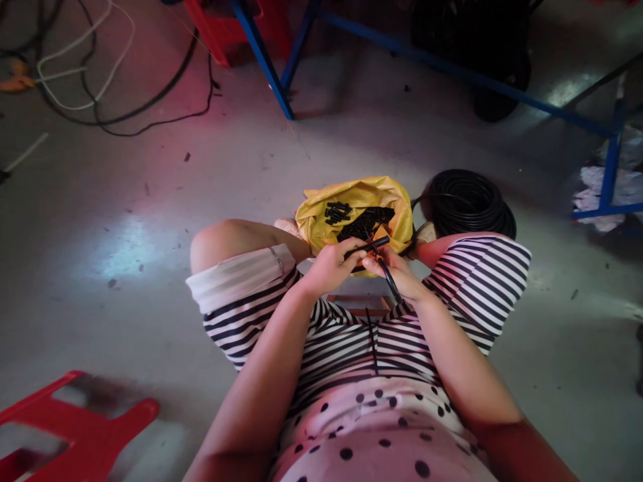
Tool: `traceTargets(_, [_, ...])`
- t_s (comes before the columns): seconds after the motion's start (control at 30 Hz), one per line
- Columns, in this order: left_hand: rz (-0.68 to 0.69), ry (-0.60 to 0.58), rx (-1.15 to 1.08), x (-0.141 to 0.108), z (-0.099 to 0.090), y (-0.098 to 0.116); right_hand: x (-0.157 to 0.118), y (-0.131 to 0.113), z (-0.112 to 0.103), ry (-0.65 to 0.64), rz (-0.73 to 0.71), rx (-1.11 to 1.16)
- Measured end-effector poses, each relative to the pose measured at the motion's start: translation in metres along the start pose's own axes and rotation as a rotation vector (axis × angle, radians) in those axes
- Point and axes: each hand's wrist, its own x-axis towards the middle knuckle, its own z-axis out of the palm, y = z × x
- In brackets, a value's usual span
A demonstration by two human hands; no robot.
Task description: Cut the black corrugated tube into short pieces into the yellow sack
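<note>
Over the mouth of a yellow bag (314,211), my left hand (331,268) is closed on a length of black tube (379,244) that points to the right. My right hand (399,273) is wrapped round a cutter (386,276) with black and orange handles. Its jaws are close to the tube; whether they touch it is too small to make out. Inside the bag lie many short black tube pieces (337,213). Beside the bag, on the right, rests a coil of black tubing (469,204), with one strand running toward the bag.
A blue metal frame (452,67) stands ahead, with a red stool (216,30) behind its left leg. Another red stool (80,428) is at lower left. Loose cables (145,107) lie at upper left. Clear plastic bags (603,191) sit at the right.
</note>
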Motion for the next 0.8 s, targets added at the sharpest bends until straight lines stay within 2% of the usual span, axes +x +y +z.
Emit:
traceTargets(0.2, [-0.001, -0.033, 0.002, 0.0, -0.002, -0.004, 0.001, 0.007, -0.003, 0.066, 0.006, -0.164])
traceTargets(0.43, [-0.014, -0.013, -0.026, 0.0, -0.007, -0.005, 0.006, 0.024, -0.008, 0.16, 0.02, -0.356])
traceTargets(0.57, [-0.016, 0.04, -0.089, 0.003, -0.006, -0.004, 0.008, 0.025, -0.008, 0.233, 0.05, -0.382])
traceTargets(0.73, [-0.092, 0.153, -0.158, 0.005, 0.002, -0.005, 0.014, 0.024, -0.008, 0.203, 0.084, -0.334])
traceTargets(0.8, [-0.143, 0.178, -0.251, 0.005, 0.004, -0.006, 0.018, 0.026, -0.008, 0.198, 0.094, -0.33])
